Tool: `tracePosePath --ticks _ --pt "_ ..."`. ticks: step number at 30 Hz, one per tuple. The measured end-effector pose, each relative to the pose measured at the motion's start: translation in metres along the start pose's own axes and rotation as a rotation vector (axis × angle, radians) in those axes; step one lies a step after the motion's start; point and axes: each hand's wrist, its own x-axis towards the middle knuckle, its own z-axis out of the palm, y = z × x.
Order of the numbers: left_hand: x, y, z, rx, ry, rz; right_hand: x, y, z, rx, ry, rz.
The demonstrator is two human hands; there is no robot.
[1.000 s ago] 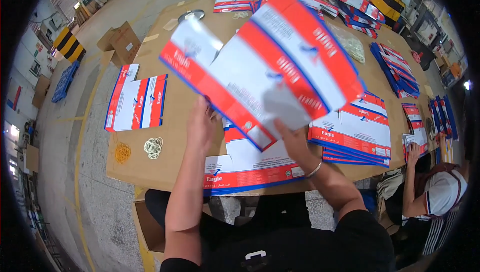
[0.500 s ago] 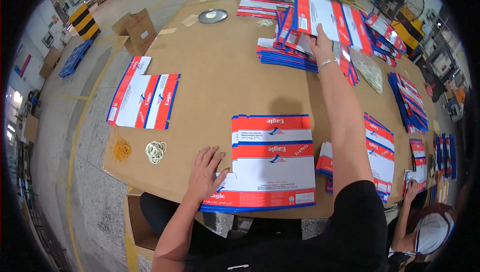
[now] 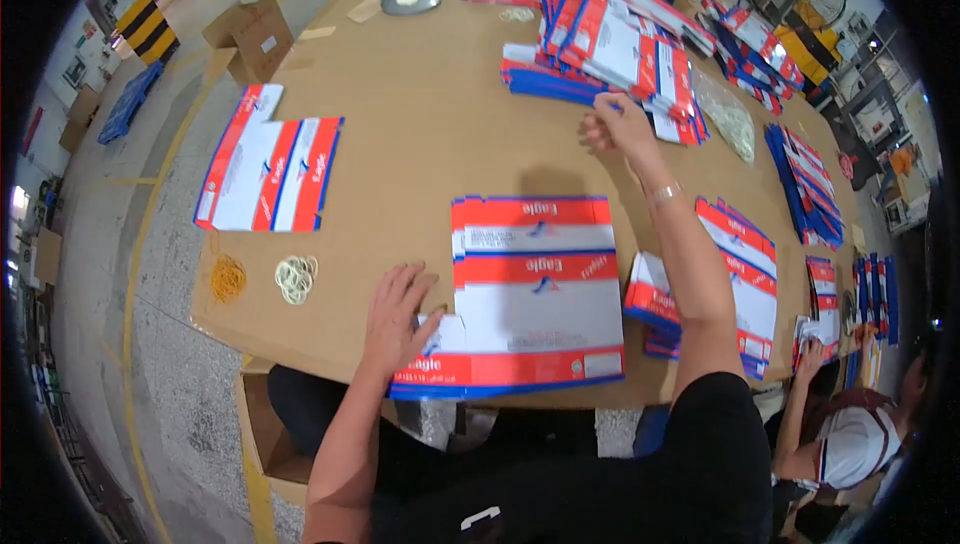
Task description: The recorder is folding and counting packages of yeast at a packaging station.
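Note:
A flat printed carton (image 3: 540, 329), white with red and blue bands, lies in front of me on the brown table (image 3: 400, 154). My left hand (image 3: 398, 322) rests open at its left edge, fingers spread, thumb over the corner flap. My right hand (image 3: 622, 132) hangs over the table just short of a heaped pile of flat cartons (image 3: 615, 49). Its fingers are loosely curled and apart, with nothing seen in them. Under my right forearm lie more flat cartons (image 3: 745, 284), partly covered by the arm.
At the left are another flat carton (image 3: 265, 169), orange rubber bands (image 3: 228, 279) and white rubber bands (image 3: 296, 279). A round metal dish (image 3: 411, 1) stands at the far edge. A clear bag (image 3: 728, 119) and carton stacks (image 3: 805, 184) lie right. A co-worker (image 3: 850, 434) handles cartons at lower right.
My right hand has let go of a flat carton, which now lies on the far pile, and has drawn back toward me. My left hand stays at the near carton. The view has shifted slightly.

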Motion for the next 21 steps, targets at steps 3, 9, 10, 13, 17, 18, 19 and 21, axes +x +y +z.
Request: tracePosePath --ticks 3,9,10,13,17,18,19,21 --pt "0.005 -0.011 0.008 -0.033 0.020 0.044 -0.145 0.013 -0.004 -0.390 -0.008 -0.258" --pt "0.007 0.024 -0.030 -0.135 -0.118 0.072 -0.301 0.065 -0.030 -0.842 0.190 -0.355" --pt "0.005 0.034 -0.036 -0.025 -0.174 0.133 -0.312 0.072 -0.035 -1.003 0.252 -0.436" --pt "-0.012 0.058 -0.045 0.111 -0.324 0.189 -0.314 0.073 -0.058 -1.116 0.125 -0.402" --pt "-0.036 0.059 -0.038 0.273 -0.419 0.163 -0.293 0.072 -0.083 -1.214 -0.045 -0.326" --pt "-0.039 0.056 -0.035 0.301 -0.398 0.160 -0.284 0.075 -0.087 -1.231 -0.091 -0.306" --pt "-0.040 0.055 -0.035 0.301 -0.394 0.151 -0.278 0.080 -0.094 -1.199 -0.152 -0.297" --pt "-0.039 0.052 -0.034 0.236 -0.382 0.180 -0.271 0.084 -0.108 -1.181 -0.226 -0.199"
